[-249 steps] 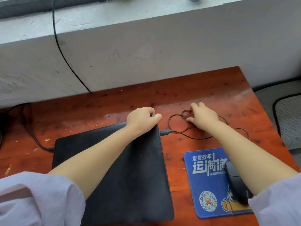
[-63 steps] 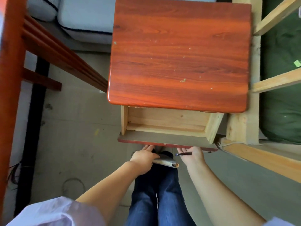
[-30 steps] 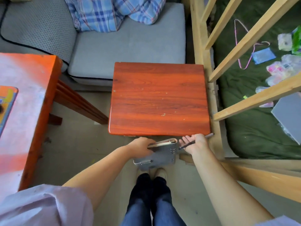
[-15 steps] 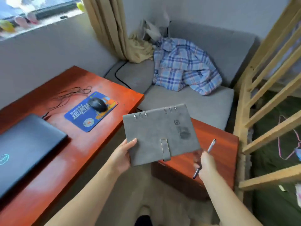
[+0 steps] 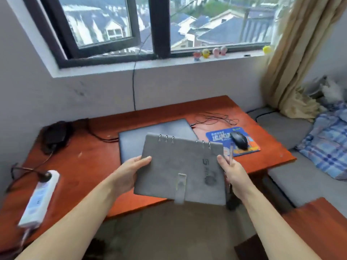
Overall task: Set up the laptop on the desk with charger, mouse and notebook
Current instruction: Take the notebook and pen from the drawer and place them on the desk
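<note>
I hold a grey ring-bound notebook [image 5: 180, 169] flat in the air over the near edge of the red wooden desk [image 5: 78, 166]. My left hand [image 5: 131, 171] grips its left edge. My right hand [image 5: 231, 170] touches its right edge and also pinches a pen [image 5: 231, 153]. Behind the notebook the closed dark laptop [image 5: 150, 132] lies on the desk, partly hidden. A black mouse [image 5: 238, 140] rests on a blue mouse pad [image 5: 219, 136] to the right, its thin cable [image 5: 216, 118] coiled behind. The black charger brick [image 5: 54, 136] sits at the desk's back left.
A white power strip [image 5: 39, 197] lies on the desk's near left with a plug in it. A grey sofa [image 5: 293, 166] with a plaid shirt [image 5: 326, 143] stands to the right. A small red side table [image 5: 317, 228] is at the lower right. Figurines line the windowsill [image 5: 150, 64].
The view has swung left to face the desk and window. The notebook has come over the desk's near edge, and my right hand with the pen has come up to its right edge.
</note>
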A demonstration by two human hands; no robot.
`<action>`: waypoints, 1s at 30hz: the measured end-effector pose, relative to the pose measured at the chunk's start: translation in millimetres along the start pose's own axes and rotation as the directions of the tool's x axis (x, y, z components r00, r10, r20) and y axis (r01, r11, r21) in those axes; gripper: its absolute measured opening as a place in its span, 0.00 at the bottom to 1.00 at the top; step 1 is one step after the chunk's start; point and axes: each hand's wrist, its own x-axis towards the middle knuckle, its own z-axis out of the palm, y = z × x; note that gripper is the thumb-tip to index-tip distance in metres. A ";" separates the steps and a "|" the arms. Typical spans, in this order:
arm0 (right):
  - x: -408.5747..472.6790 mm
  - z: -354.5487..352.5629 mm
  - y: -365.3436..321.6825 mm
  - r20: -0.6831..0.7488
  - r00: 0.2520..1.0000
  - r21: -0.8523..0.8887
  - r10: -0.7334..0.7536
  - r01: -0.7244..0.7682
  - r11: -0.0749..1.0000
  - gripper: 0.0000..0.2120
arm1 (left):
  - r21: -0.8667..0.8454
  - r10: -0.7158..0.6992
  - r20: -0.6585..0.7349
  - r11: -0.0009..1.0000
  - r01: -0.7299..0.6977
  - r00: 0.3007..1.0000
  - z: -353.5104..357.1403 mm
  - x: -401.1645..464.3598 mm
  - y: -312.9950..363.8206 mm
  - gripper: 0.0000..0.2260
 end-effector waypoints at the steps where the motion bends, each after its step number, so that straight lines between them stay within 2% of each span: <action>1: 11.9 24.4 -5.6 0.054 0.999 -0.019 -0.002 0.003 1.000 0.12 | 0.020 0.039 -0.057 0.999 -0.038 0.998 -21.9 -5.5 10.8 0.12; 2: 22.3 48.3 -12.0 0.112 0.994 -0.040 -0.004 0.009 0.999 0.13 | 0.095 0.096 -0.139 0.992 -0.083 0.986 -43.3 -9.2 24.3 0.12; 3: 32.0 71.2 -18.1 0.180 0.984 -0.053 -0.010 0.020 0.998 0.13 | 0.242 0.185 -0.246 0.962 -0.125 0.951 -64.2 -11.6 40.4 0.13; 4: 40.8 93.7 -24.8 0.245 0.969 -0.077 -0.018 0.038 0.996 0.13 | 0.432 0.298 -0.321 0.891 -0.141 0.899 -83.6 -12.6 58.1 0.16; 5: 48.9 116.3 -31.7 0.308 0.951 -0.101 -0.020 0.054 0.993 0.13 | 0.603 0.373 -0.304 0.788 -0.126 0.877 -100.7 -12.4 73.2 0.21; 6: 56.4 138.5 -38.8 0.367 0.930 -0.146 -0.012 0.070 0.987 0.14 | 0.721 0.374 -0.221 0.685 -0.107 0.901 -112.8 -12.6 84.1 0.25; 7: 63.3 160.7 -46.2 0.423 0.906 -0.204 -0.001 0.096 0.974 0.15 | 0.762 0.270 -0.107 0.640 -0.096 0.957 -121.4 -12.8 90.6 0.25; 8: 69.5 181.7 -53.6 0.469 0.883 -0.281 0.007 0.142 0.949 0.15 | 0.749 0.111 0.007 0.658 -0.079 0.994 -127.1 -13.8 92.8 0.22; 9: 74.9 201.4 -61.1 0.505 0.863 -0.353 0.016 0.189 0.916 0.15 | 0.681 -0.026 0.106 0.730 -0.054 0.994 -133.7 -13.8 90.1 0.18; 10: 79.5 220.2 -67.5 0.527 0.850 -0.420 0.023 0.236 0.876 0.14 | 0.578 -0.079 0.166 0.815 -0.032 0.983 -141.4 -15.1 85.7 0.15; 11: 85.3 237.6 -73.2 0.535 0.845 -0.471 0.021 0.277 0.837 0.15 | 0.463 -0.064 0.179 0.886 -0.027 0.982 -151.0 -16.8 80.8 0.12; 13: 100.5 264.6 -81.1 0.494 0.867 -0.524 -0.067 0.358 0.773 0.14 | 0.299 0.022 0.128 0.952 -0.060 0.992 -176.6 -18.6 71.2 0.10; 15: 119.2 279.6 -82.2 0.336 0.913 -0.595 -0.233 0.397 0.699 0.09 | 0.168 0.084 0.038 0.982 -0.089 0.996 -203.2 -21.0 60.7 0.09; 16: 126.0 283.5 -78.2 0.256 0.932 -0.632 -0.256 0.361 0.685 0.10 | 0.100 0.098 -0.024 0.990 -0.095 0.995 -215.2 -21.1 53.3 0.10; 18: 130.4 291.1 -54.3 0.221 0.965 -0.665 -0.143 0.256 0.702 0.14 | -0.055 0.097 -0.160 0.993 -0.107 0.982 -237.4 -18.3 37.3 0.14; 20: 123.5 304.2 -11.5 0.277 0.961 -0.674 0.001 0.194 0.713 0.16 | -0.189 0.044 -0.310 0.976 -0.107 0.950 -253.7 -15.9 24.6 0.16; 21: 119.1 313.1 9.3 0.295 0.955 -0.659 0.026 0.184 0.729 0.15 | -0.226 0.020 -0.368 0.968 -0.110 0.930 -260.9 -15.0 19.5 0.15; 25: 113.3 344.1 62.9 0.277 0.959 -0.628 0.052 0.140 0.765 0.09 | -0.254 -0.028 -0.501 0.960 -0.117 0.865 -276.8 -13.1 3.2 0.06; 27: 116.2 353.5 76.0 0.244 0.967 -0.631 0.071 0.103 0.769 0.10 | -0.224 -0.072 -0.565 0.972 -0.069 0.822 -281.5 -6.6 -2.9 0.07; 30: 119.2 366.8 92.8 0.197 0.977 -0.661 0.086 0.067 0.747 0.11 | -0.015 -0.133 -0.704 0.985 0.172 0.698 -293.9 9.1 -14.1 0.12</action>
